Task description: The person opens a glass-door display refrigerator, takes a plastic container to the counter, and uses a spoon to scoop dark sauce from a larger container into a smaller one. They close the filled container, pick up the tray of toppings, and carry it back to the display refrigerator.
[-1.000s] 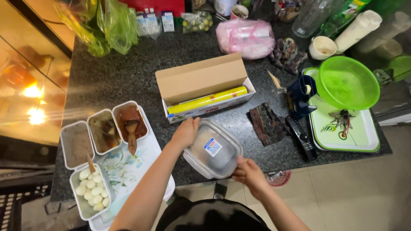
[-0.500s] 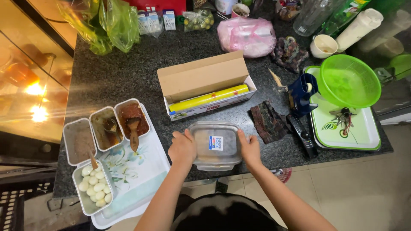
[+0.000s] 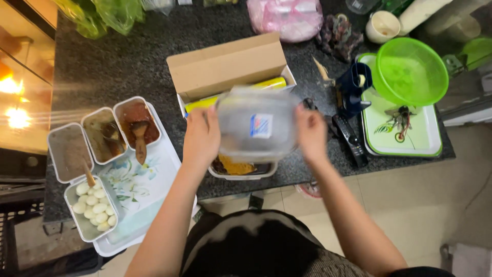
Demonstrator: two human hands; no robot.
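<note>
We see the left hand (image 3: 201, 138) and right hand (image 3: 310, 132) gripping a blurred, seemingly clear plastic lid (image 3: 256, 125) above an open food container (image 3: 242, 168); tilted, it could slip.

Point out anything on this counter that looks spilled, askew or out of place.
Nothing looks spilled or damaged. The one unsettled thing is the clear lid, held by the left hand and right hand above the open food container at the counter's front edge; it is blurred. The box of wrap lies open.
</note>
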